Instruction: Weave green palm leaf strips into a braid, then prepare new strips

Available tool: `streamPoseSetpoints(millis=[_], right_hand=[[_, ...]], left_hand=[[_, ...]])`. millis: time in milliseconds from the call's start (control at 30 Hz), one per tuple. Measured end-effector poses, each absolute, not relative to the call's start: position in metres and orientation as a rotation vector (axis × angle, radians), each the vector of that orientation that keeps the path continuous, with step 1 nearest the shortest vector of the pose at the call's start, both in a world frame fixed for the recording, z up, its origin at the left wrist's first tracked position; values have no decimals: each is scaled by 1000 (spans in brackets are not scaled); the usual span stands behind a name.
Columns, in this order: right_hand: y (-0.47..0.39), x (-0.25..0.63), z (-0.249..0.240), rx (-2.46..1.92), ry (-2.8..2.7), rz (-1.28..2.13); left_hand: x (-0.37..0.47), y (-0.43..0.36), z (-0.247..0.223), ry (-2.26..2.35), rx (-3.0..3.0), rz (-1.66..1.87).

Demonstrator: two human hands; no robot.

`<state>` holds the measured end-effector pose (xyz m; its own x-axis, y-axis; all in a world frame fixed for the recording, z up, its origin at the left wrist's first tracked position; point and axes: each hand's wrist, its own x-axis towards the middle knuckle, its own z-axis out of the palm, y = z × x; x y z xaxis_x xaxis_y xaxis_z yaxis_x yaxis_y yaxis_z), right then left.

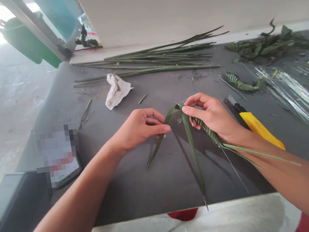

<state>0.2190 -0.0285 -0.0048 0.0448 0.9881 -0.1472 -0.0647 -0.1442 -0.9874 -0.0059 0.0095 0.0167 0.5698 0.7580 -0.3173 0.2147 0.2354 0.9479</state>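
One woven leaf point(209, 132) lies gripped within right hand point(211, 114), left hand point(144, 127) pinching its strip point(171, 114).

From the lower left corner of the frame, the bare left forearm point(77, 205) slants up to the centre, where the left hand point(144, 127) is held in a pinch, its thumb point(160, 129) pointing right beneath the bent fingers point(154, 115). The bare right forearm point(287, 173) rises from the lower right corner, its wrist point(237, 134) right of centre, and the right hand point(212, 115) has its thumb point(196, 113) pointing left, with the fingers curled inward. The two hands face each other, near but apart.
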Motion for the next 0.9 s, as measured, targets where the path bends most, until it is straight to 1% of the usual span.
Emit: streamPoseSetpoints(millis=[233,533,700,900], right_hand=[[-30,215,-6,-1300,-1136,1335],[-35,212,-10,-1263,-1261,1399],[-34,212,-9,-1261,-1231,1331],[-35,211,-7,-1270,-1225,1343]], left_hand=[[2,-1,18,854,1370,667],[16,-13,6,615,1190,704],[16,-12,5,622,1188,704],[16,-10,4,688,1187,707]])
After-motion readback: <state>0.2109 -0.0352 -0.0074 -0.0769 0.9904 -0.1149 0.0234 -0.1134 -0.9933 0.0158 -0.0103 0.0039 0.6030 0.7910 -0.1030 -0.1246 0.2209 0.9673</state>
